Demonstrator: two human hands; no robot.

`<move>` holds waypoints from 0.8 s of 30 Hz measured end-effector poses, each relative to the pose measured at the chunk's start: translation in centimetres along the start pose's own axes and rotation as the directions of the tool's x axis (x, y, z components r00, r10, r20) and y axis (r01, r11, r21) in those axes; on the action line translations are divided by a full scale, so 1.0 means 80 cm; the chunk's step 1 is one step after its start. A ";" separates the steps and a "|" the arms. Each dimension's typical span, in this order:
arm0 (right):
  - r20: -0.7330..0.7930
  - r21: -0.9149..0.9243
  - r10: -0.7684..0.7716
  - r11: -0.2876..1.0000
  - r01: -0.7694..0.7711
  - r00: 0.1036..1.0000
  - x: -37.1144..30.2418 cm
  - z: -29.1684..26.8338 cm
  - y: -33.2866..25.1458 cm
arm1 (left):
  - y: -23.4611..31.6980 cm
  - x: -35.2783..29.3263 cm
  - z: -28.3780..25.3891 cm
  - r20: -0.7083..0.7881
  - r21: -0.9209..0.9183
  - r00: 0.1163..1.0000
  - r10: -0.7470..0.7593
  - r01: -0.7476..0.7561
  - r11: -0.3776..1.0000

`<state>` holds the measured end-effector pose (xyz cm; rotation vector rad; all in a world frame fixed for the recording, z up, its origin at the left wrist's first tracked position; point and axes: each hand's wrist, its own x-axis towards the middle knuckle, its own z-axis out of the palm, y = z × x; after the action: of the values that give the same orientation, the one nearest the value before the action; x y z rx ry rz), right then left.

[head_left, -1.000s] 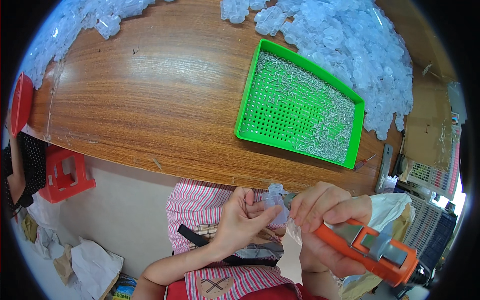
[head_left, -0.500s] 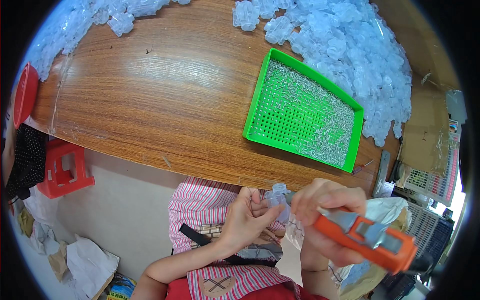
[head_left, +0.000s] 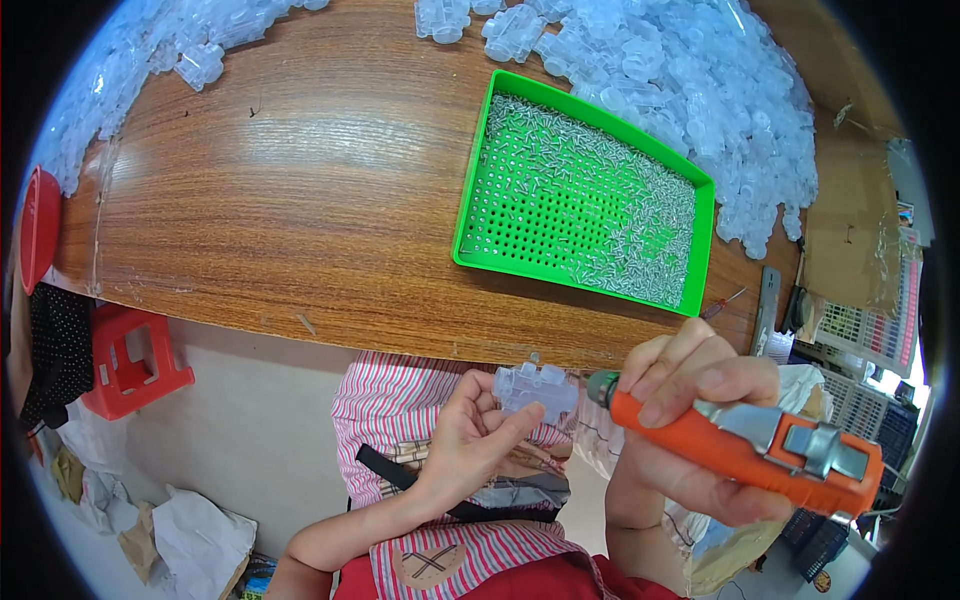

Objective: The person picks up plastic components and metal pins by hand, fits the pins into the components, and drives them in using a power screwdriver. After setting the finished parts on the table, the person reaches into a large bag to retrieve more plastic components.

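Note:
Just off the table's front edge, my left hand (head_left: pixel 462 440) grips a clear plastic part (head_left: pixel 536 392) with short round tubes, pinched between thumb and fingers. My right hand (head_left: pixel 735 380) is wrapped round an orange electric screwdriver (head_left: pixel 690 440) with a metal clip along its side. The tool lies nearly level, its dark nose pointing left at the plastic part. A small gap shows between nose and part; whether a thin bit bridges it I cannot tell. Beyond my hands sits a green perforated tray (head_left: pixel 465 225) holding many small silver screws, heaped mostly along its right side.
A large pile of clear plastic parts (head_left: pixel 650 90) covers the table's far right, another pile (head_left: pixel 130 80) the far left. A small screwdriver (head_left: pixel 722 303) lies beside the tray. A red basin (head_left: pixel 40 228) and red stool (head_left: pixel 135 360) stand left; a cardboard sheet (head_left: pixel 850 220) stands right.
The screwdriver has drawn back to the right, away from the plastic part. My left hand has turned the part and shifted it slightly left. The view has shifted a little.

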<state>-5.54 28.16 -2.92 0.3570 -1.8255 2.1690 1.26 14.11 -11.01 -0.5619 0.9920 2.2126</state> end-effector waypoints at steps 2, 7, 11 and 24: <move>0.052 0.020 0.013 1.000 -0.014 0.999 -0.002 -0.001 0.005 | -0.003 0.005 0.003 -0.041 -0.051 0.999 -0.018 0.016 0.999; 0.084 0.009 0.000 1.000 -0.001 0.996 -0.005 0.004 0.014 | -0.016 0.015 0.008 -0.112 -0.065 0.988 0.103 -0.110 0.992; 0.096 -0.014 -0.026 1.000 0.027 0.995 -0.006 0.004 0.020 | -0.011 0.015 0.013 -0.124 0.011 0.983 0.133 -0.132 0.991; 0.096 -0.128 0.132 0.985 -0.119 0.987 -0.008 0.006 0.017 | -0.004 0.017 0.021 -0.153 0.023 0.980 0.131 -0.129 0.991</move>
<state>-5.45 27.39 -4.31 0.3423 -2.0790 2.1423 0.37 16.12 -10.92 -0.6884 1.1504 2.3026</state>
